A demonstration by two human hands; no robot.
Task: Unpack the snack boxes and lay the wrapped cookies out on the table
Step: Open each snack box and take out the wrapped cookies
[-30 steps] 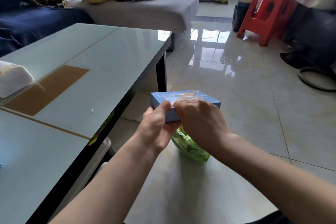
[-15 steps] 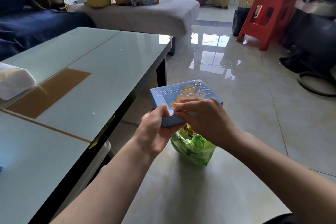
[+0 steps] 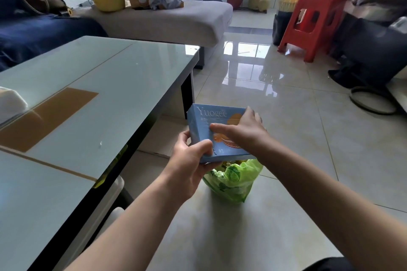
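Note:
A blue snack box (image 3: 203, 123) printed with a cookie picture is held in the air beside the table's right edge, its printed face tilted up toward me. My left hand (image 3: 191, 156) grips its near left corner, thumb on top. My right hand (image 3: 241, 132) lies across the printed face with the fingers stretched over the far right side and the thumb pointing left. The box looks closed. No wrapped cookies are visible. Under the box a green plastic bag (image 3: 233, 179) stands on the floor.
The glass-topped table (image 3: 92, 94) fills the left, with a brown panel under the glass and a white pack (image 3: 10, 103) at its left edge. A grey sofa section (image 3: 167, 22) with a yellow bowl (image 3: 108, 0) lies beyond. A red stool (image 3: 312, 22) stands far right on the tiled floor.
The box has been tipped up so its printed face shows. My right hand has left the near edge and spread over the face; my left hand has kept its hold.

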